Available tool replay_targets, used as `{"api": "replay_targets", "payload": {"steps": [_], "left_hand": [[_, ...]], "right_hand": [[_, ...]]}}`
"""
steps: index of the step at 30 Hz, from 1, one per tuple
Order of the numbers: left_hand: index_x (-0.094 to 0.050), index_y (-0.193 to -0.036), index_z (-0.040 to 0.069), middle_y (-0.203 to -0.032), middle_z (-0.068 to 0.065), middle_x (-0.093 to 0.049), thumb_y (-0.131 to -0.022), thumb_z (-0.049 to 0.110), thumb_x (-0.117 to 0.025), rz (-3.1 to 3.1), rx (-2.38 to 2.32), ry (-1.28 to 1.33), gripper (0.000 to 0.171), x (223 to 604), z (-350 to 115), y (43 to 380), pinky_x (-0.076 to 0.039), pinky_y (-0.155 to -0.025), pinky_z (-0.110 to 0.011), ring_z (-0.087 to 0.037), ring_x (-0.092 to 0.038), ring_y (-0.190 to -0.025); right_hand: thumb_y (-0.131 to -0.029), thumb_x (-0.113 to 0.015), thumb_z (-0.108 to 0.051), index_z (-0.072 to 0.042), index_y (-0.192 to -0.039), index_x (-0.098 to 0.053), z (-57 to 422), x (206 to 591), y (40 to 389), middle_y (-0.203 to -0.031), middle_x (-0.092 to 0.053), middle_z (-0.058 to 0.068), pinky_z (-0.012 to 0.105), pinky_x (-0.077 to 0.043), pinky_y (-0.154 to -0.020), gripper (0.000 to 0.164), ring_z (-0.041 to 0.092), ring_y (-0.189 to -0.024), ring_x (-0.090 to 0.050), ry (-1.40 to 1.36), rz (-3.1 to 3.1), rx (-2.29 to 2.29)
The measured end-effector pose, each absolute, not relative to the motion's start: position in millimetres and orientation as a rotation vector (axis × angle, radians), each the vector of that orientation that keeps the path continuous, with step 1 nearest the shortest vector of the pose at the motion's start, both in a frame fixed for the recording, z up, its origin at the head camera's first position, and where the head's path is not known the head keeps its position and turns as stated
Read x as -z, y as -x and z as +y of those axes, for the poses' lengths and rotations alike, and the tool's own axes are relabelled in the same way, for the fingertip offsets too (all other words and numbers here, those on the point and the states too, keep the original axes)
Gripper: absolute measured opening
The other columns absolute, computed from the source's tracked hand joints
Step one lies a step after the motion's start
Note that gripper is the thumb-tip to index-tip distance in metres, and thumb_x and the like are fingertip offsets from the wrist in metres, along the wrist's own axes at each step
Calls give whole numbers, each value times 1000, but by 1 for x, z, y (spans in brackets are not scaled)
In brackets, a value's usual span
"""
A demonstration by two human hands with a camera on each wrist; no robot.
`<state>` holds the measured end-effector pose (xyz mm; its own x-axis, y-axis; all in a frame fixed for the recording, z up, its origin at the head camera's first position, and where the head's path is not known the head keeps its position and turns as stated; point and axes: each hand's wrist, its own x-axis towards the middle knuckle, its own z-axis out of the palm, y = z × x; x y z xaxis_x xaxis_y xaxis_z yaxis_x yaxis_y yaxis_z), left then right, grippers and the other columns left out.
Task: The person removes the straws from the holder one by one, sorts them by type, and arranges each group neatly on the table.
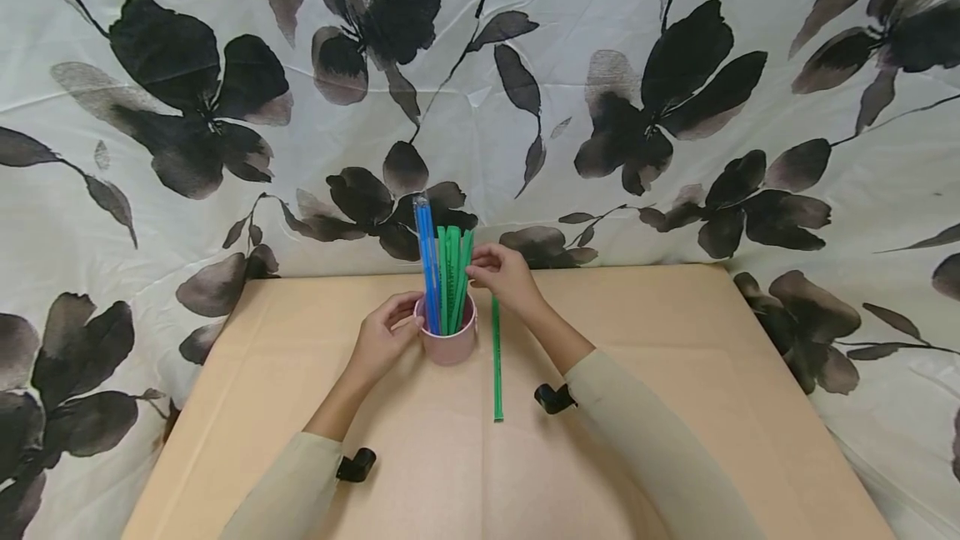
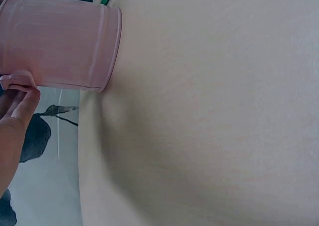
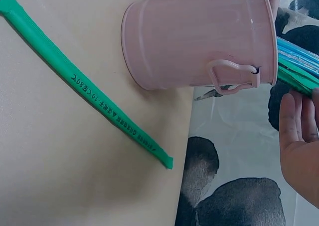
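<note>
A small pink pail [image 1: 450, 348] stands upright near the table's far edge, holding several green-wrapped straws [image 1: 451, 273] and a few blue straws [image 1: 427, 252] in clear wrap. My left hand [image 1: 384, 338] holds the pail at its left side; the left wrist view shows fingertips [image 2: 27, 104] at a side handle. With thumb and fingers my right hand [image 1: 508, 280] pinches a green straw at the right of the bunch, above the rim; the right wrist view cuts off part of this grip. One more green-wrapped straw [image 3: 99, 96] lies on the table, right of the pail.
The tan table [image 1: 637, 407] ends just behind the pail. Beyond it hangs white cloth [image 1: 480, 132] with dark flowers. Black wrist cameras [image 1: 555, 398] sit at both sleeves.
</note>
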<state>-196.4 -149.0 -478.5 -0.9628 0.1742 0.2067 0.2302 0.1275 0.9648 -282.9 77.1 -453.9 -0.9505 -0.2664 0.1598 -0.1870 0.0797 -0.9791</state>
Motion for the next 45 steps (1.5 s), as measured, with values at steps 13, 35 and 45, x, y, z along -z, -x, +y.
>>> {"api": "replay_targets", "payload": {"steps": [13,35,45], "left_hand": [[-57,-129,4,-130,-19,-59,-92,8,-64,-2314,1952,414,38,504,-154,209,-53,-93,-18,-36,-57,-119],[-55,-130,0,-131,-22,-57,-92,4,-63,-2366,1956,410,39,493,-158,203,-53,-92,-16,-39,-56,-121],[-55,-130,1,-131,-22,-58,-92,4,-62,-2361,1918,401,39,494,-152,211,-53,-92,-16,-38,-56,-120]], "right_hand": [[-89,-67,-6,4,-111,-59,83,433,281,-97,-62,13,39,-61,-81,25,21,-85,-67,455,2219,2142],[-88,-69,-6,-1,-108,-59,109,367,270,-92,-62,2,33,-62,-75,23,11,-81,-68,628,2242,2348],[-86,-72,-10,-2,-107,-60,137,357,281,-91,-62,4,35,-62,-75,25,12,-79,-68,613,2227,2394]]}}
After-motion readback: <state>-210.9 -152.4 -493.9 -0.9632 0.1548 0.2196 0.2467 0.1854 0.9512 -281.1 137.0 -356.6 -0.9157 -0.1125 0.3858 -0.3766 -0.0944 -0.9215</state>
